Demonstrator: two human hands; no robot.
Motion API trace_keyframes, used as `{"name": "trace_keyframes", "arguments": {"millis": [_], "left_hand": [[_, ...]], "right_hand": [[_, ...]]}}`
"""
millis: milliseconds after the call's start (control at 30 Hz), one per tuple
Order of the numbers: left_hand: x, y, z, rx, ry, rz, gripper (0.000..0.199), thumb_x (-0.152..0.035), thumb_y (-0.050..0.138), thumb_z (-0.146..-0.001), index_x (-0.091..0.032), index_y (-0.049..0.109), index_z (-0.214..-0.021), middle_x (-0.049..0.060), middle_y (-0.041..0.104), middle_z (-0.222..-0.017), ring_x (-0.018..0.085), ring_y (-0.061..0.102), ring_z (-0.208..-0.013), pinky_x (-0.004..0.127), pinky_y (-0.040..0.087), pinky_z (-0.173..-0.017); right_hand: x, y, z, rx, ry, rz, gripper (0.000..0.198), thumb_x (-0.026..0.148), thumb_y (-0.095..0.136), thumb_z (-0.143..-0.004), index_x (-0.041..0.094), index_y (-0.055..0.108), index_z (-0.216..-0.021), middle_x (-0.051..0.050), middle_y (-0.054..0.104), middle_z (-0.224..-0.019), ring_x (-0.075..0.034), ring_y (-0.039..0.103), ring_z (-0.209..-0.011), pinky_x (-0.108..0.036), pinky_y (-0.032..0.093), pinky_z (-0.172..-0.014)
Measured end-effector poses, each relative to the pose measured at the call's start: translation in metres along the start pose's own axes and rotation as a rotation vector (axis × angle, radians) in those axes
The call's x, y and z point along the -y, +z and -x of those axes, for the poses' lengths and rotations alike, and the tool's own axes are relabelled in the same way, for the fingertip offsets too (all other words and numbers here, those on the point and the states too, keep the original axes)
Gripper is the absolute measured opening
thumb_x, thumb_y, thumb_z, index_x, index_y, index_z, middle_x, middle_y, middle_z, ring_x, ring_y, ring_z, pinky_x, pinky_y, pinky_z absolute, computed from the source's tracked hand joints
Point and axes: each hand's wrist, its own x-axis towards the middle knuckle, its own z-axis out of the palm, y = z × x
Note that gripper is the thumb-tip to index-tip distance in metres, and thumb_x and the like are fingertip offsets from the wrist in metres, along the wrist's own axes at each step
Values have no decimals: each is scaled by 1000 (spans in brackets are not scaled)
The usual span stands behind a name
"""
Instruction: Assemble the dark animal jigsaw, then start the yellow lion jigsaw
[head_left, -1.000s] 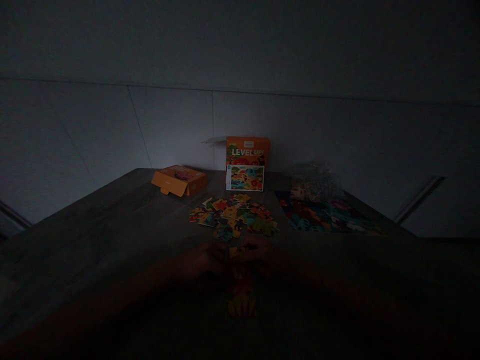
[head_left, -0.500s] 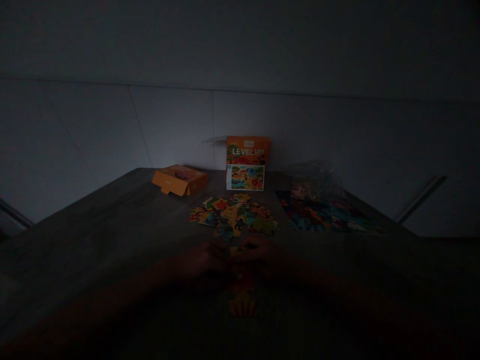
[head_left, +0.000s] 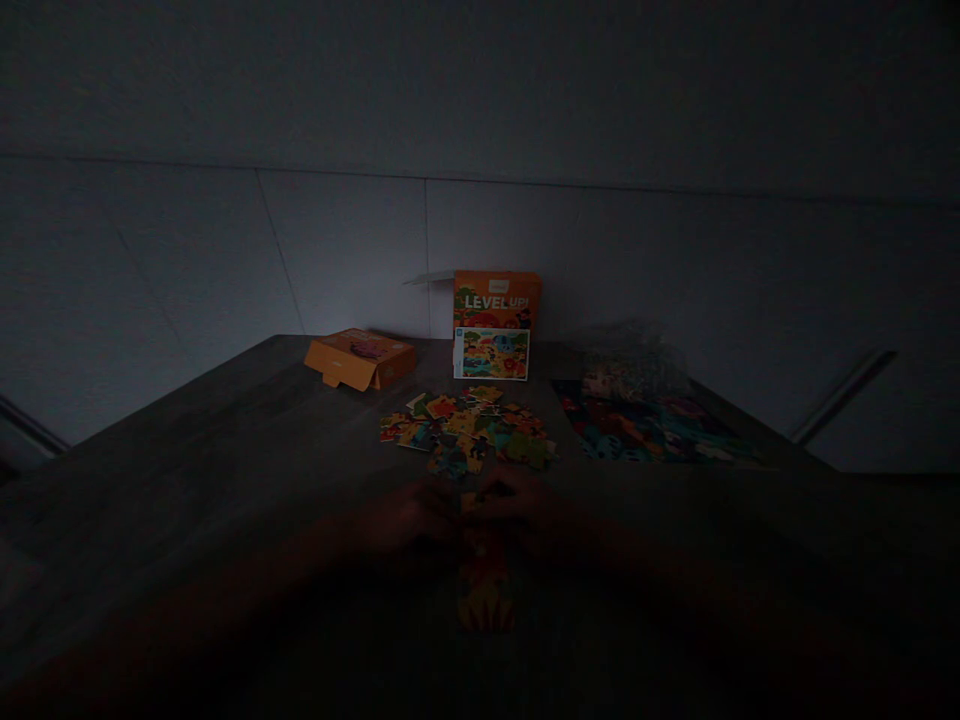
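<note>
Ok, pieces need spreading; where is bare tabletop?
Tabletop looks bare left of the jigsaw pile, before the lying orange box. Crowded: the middle, down to left hand and right hand; far right, plastic bag and picture sheet. Nearest edge: too dark.

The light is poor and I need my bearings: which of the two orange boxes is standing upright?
The LEVEL UP! box, with the white-edged picture card in front of it; the other orange box, to its left, lies flat.

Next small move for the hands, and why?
I'd probably press the yellow puzzle piece gently into line with the red-and-yellow puzzle section. The left hand and right hand flank it, at the section's far end. It's too dark to tell whether it's already seated.
</note>
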Motion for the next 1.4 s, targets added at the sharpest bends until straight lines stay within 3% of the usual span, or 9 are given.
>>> {"name": "trace_keyframes", "arguments": {"millis": [333, 800, 1000, 1200, 1400], "left_hand": [[1, 1, 1, 0, -5, 0, 12, -16, 60, -94, -17, 71, -97, 8, 74, -83, 19, 66, -76, 34, 44, -80], [2, 2, 4, 22, -51, -16, 13, -16, 61, -93, -19, 72, -99, 6, 74, -83, 18, 65, -74, 35, 44, -84], [6, 4, 5, -10, -68, -83, 12, -21, 60, -96, -18, 71, -94, 5, 72, -77, 16, 61, -69, 33, 42, -77], [8, 4, 5, -39, -68, -110, 22, -21, 55, -96, -17, 66, -77, 3, 66, -67, 15, 58, -62, 33, 42, -73], [4, 3, 4, -55, -73, -100, 18, -21, 54, -97, -17, 70, -88, 5, 70, -73, 17, 59, -68, 33, 43, -77]], "right_hand": [[1, -2, -1, 19, 7, 20, 28, 9, 56, -97, 20, 70, -118, -10, 57, -111, -21, 54, -102, -35, 45, -88], [-1, 0, 0, -18, -4, 43, 19, 17, 58, -98, 19, 71, -112, -11, 55, -111, -22, 54, -103, -35, 47, -85], [0, -1, 0, -12, 14, 37, 19, 13, 59, -96, 19, 71, -109, -10, 55, -110, -20, 53, -100, -33, 47, -83], [-7, 3, 2, -65, -111, 39, 28, 16, 55, -96, 24, 71, -117, -9, 55, -106, -21, 53, -97, -34, 45, -79], [-2, -1, 0, -12, -152, 90, 24, 15, 52, -95, 18, 70, -112, -11, 56, -106, -22, 53, -96, -33, 44, -78]]}}
